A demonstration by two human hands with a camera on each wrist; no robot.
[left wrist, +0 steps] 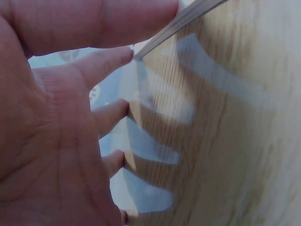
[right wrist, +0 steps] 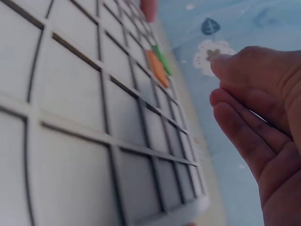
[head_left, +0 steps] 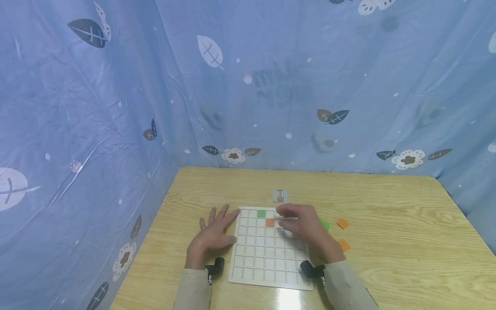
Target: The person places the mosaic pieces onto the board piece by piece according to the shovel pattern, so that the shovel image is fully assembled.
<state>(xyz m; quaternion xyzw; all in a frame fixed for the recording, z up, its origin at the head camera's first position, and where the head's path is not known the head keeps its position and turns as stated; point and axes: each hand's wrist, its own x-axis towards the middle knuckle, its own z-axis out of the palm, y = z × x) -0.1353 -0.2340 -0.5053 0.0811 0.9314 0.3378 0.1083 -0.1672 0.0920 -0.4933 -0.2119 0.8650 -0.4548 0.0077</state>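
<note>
A white grid board (head_left: 259,262) lies on the table, with a green square tile (head_left: 261,213) in its far row and an orange tile (head_left: 270,222) one row nearer. On the left, my left hand (head_left: 213,234) spreads its fingers on the wood, thumb and index fingertip at the board's edge (left wrist: 188,19). Over the board's far right part hovers my right hand (head_left: 304,221), fingers lightly bent and nothing visible between thumb and fingertips. In the right wrist view, this hand (right wrist: 263,108) is beside the board, the orange tile (right wrist: 157,69) in its cell beyond.
Right of the board lie loose orange tiles (head_left: 342,223) and a green tile (head_left: 326,225), partly behind my right hand. Beyond the board's far edge is a small gridded picture card (head_left: 280,196). A blue patterned curtain (head_left: 271,86) hangs behind the wooden table (head_left: 395,241).
</note>
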